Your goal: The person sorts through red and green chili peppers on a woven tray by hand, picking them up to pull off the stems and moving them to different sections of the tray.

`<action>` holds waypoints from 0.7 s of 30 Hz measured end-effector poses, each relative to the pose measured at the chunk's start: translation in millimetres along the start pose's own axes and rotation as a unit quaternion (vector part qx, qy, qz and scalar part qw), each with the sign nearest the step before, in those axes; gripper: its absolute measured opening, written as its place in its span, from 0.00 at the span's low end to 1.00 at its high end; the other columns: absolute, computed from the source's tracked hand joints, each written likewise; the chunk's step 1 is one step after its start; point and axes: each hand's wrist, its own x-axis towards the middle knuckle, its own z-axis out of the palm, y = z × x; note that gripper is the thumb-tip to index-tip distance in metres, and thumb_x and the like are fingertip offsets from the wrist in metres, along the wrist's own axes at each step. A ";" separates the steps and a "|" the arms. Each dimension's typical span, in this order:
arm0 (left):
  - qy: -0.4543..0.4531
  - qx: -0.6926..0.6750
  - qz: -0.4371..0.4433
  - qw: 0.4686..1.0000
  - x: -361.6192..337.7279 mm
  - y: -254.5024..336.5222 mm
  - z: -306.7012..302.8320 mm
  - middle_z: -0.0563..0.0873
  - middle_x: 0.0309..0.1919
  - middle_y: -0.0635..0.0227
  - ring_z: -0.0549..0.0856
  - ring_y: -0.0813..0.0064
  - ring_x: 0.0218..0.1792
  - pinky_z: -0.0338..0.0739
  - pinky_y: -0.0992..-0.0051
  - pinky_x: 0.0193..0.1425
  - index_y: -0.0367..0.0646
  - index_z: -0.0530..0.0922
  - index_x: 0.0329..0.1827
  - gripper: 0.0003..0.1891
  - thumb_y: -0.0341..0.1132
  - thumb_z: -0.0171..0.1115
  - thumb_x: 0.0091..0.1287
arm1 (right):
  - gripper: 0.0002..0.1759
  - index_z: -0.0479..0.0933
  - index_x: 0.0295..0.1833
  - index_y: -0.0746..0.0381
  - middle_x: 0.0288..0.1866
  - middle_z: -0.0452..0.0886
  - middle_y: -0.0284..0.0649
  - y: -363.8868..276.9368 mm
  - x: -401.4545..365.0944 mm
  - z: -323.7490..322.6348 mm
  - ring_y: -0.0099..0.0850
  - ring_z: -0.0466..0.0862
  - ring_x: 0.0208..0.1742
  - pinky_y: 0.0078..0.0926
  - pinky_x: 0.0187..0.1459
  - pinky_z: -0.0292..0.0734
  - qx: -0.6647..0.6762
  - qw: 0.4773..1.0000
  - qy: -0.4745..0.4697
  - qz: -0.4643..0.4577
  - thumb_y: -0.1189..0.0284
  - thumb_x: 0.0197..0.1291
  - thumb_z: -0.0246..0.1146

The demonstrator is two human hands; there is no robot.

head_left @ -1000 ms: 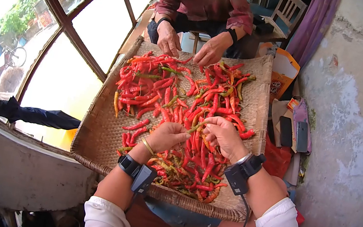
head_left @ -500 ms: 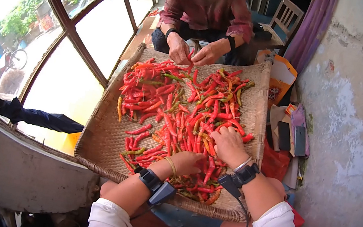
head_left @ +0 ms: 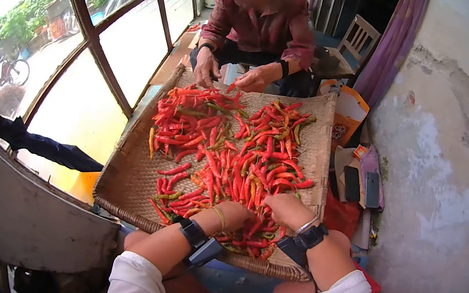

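Red chili peppers [head_left: 224, 167], a few green or orange, lie heaped on a woven tray [head_left: 127, 181] across my lap. My left hand [head_left: 236, 217] is closed, low over the near part of the heap, its fingertips hidden by the hand and the peppers. Just right of it, my right hand [head_left: 287, 210] has its fingers curled in, knuckles up, against the peppers. What either hand grips does not show. Each wrist carries a black strapped device.
Opposite me a person [head_left: 258, 28] handles peppers at the tray's far edge. Windows and a folded dark umbrella [head_left: 58, 152] are on the left. At right are a wall, two phones [head_left: 371, 189] and an orange bag [head_left: 346, 117]. A wooden chair [head_left: 356, 45] stands behind.
My right hand has drawn back toward me and its fingers have curled in. My left hand stays low over the heap. The other person's hands have moved apart. The view has shifted slightly.
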 end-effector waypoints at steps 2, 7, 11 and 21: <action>-0.010 0.021 0.005 1.000 1.0 1.6 -0.5 0.82 0.30 0.60 0.81 0.58 0.34 0.75 0.64 0.40 0.48 0.76 0.45 0.15 0.34 0.56 0.52 | 0.12 0.75 0.37 0.59 0.29 0.78 0.45 3.4 0.5 1.3 0.43 0.79 0.36 0.39 0.38 0.72 0.035 0.999 0.010 -0.008 0.75 0.43 0.56; -0.020 0.080 0.001 0.997 1.7 6.5 -17.4 0.82 0.28 0.61 0.82 0.60 0.32 0.75 0.65 0.36 0.50 0.77 0.41 0.11 0.34 0.56 0.53 | 0.09 0.77 0.33 0.59 0.30 0.79 0.44 9.3 17.5 -2.7 0.41 0.79 0.35 0.37 0.38 0.73 0.141 0.990 0.005 -0.028 0.73 0.41 0.58; -0.018 0.048 -0.019 0.999 -7.4 16.6 -44.6 0.81 0.26 0.61 0.82 0.63 0.30 0.75 0.67 0.34 0.48 0.78 0.38 0.12 0.40 0.61 0.53 | 0.07 0.77 0.30 0.60 0.29 0.78 0.43 3.2 23.8 -14.3 0.39 0.79 0.34 0.35 0.37 0.72 0.174 0.984 0.028 -0.032 0.73 0.42 0.58; 0.294 -0.504 -0.061 0.810 -37.7 -2.7 -78.2 0.78 0.25 0.73 0.78 0.85 0.23 0.73 0.84 0.28 0.40 0.73 0.34 0.07 0.35 0.55 0.64 | 0.07 0.76 0.30 0.61 0.30 0.77 0.43 -6.7 17.9 -33.5 0.41 0.78 0.39 0.38 0.41 0.72 0.157 0.981 0.114 -0.018 0.76 0.44 0.54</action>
